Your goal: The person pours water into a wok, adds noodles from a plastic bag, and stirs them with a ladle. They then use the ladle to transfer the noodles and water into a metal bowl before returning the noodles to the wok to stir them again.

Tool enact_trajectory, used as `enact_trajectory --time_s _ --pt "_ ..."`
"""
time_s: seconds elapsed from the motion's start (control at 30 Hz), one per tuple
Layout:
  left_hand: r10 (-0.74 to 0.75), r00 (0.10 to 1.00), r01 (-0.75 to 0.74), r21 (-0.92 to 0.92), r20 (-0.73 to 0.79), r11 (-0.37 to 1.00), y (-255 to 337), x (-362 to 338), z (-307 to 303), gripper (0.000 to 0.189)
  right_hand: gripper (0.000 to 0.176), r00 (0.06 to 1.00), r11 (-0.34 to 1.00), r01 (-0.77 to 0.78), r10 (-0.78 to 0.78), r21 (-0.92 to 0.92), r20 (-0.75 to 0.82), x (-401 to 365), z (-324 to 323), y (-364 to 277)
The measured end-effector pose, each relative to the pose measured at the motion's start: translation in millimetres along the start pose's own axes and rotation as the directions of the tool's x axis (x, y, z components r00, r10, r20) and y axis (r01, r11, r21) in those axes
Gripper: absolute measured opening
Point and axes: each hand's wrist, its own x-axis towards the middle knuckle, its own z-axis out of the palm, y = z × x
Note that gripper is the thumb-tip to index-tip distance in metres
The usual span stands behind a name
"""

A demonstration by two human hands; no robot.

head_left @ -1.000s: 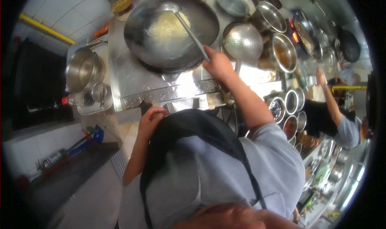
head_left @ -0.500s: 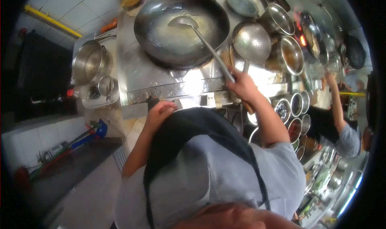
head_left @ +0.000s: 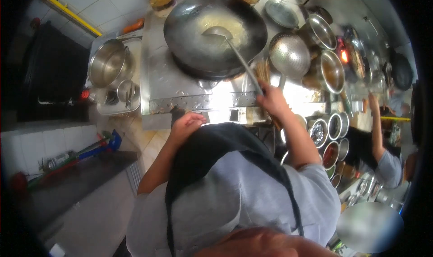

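A steel stove top is seen at twelve o'clock, below a white tiled wall. On it a dark wok is set, flanked by a steel pot at nine o'clock and a perforated strainer at three. The ladle is rested in the wok, its handle gripped by the right hand. The left hand is curled at the stove's front edge, its hold not discernible. Seasoning bowls are ranged at four o'clock, beside a co-worker's arm.
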Motion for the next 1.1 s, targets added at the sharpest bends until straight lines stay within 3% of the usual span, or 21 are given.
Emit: enact_trajectory --time_s 0.1,0.17,0.3,0.37,0.5,0.57,0.6,0.67,0.77,0.83,0.87,0.9,0.93,0.97,1.0,1.07,1.1 --pt "-0.002 1.0 0.0 -0.05 -0.026 0.999 -8.4 -3.4 -1.9 0.018 0.064 0.999 0.998 0.022 -0.023 -0.052 -0.028 18.2 0.9 -1.6" --pt "0.109 0.994 -0.108 0.029 -0.028 0.994 -15.7 -5.7 -3.6 0.018 0.064 0.999 0.992 0.025 -0.029 -0.12 -0.035 29.3 -1.6 -2.3" --pt "0.185 0.982 -0.179 0.099 -0.047 0.979 -21.6 -10.0 -3.6 0.018 0.063 0.997 0.987 0.045 -0.055 -0.156 -0.063 46.3 -3.5 -3.5" --pt "0.221 0.973 -0.209 0.154 -0.067 0.966 -23.3 -12.3 -2.5 0.018 0.062 0.994 0.942 0.025 -0.058 -0.334 -0.088 54.4 -1.0 -4.5" --pt "0.142 0.985 -0.144 -0.014 -0.102 0.99 -19.9 -18.7 -0.8 0.018 0.065 0.96 0.936 0.207 -0.251 -0.285 -0.127 35.1 11.7 2.0" --pt "0.038 0.992 -0.034 0.036 -0.117 0.999 -15.2 -22.0 -2.7 0.018 0.07 0.928 0.926 0.365 -0.37 0.101 0.037 16.4 12.8 -9.5" --pt "0.04 0.994 -0.034 0.05 -0.104 0.998 -14.2 -22.8 -4.6 0.018 0.07 0.932 0.927 0.358 -0.363 0.109 0.023 8.6 14.5 -19.9" --pt "-0.05 0.988 0.056 0.04 -0.143 0.998 -18.4 -28.6 -8.8 0.017 0.072 0.87 0.909 0.415 -0.408 0.036 0.276 -5.5 26.4 -43.5" --pt "0.007 0.999 -0.016 0.266 0.038 0.964 -28.9 -29.2 -28.9 0.018 0.07 0.845 0.877 0.48 -0.458 -0.013 0.275 -6.2 80.9 -38.3" --pt "-0.017 0.991 0.0 0.13 0.133 0.992 -38.5 -33.2 -27.9 0.019 0.064 0.868 0.872 0.473 -0.438 -0.122 0.234 16.0 160.3 -5.8" --pt "-0.059 0.97 0.028 0.132 0.236 0.991 -42.6 -28.5 -29.9 0.019 0.055 0.905 0.905 0.382 -0.325 -0.186 0.276 20.5 182.7 -7.9" --pt "-0.075 0.942 0.062 0.048 0.327 0.997 -61.8 -23.1 -35.1 0.02 0.047 0.928 0.928 0.362 -0.35 -0.092 0.127 19.2 208.6 -5.7" --pt "-0.143 0.889 0.109 0.102 0.436 0.989 -61.6 -12.6 -35.1 0.021 0.047 0.953 0.951 0.301 -0.299 -0.068 0.048 5.7 209.9 -15.3" --pt "-0.244 0.823 0.266 0.033 0.513 0.963 -63.1 -7.5 -35.4 0.021 0.042 0.971 0.97 0.239 -0.239 -0.048 0.021 10.9 235.3 -15.2" --pt "-0.341 0.711 0.291 0.184 0.615 0.939 -96.3 20.1 -48.1 0.022 0.035 0.961 0.966 0.253 -0.245 -0.056 0.125 16.5 256.8 -14.2" --pt "-0.268 0.665 0.158 0.219 0.697 0.963 -59.7 14.8 -15.8 0.023 0.026 0.96 0.947 0.271 -0.278 -0.171 -0.018 -22.3 247.2 -24.2" --pt "-0.308 0.575 0.141 0.279 0.758 0.95 -39.6 5.1 4.3 0.023 0.023 0.939 0.931 0.326 -0.339 -0.164 -0.058 -54.4 223.0 -24.2"
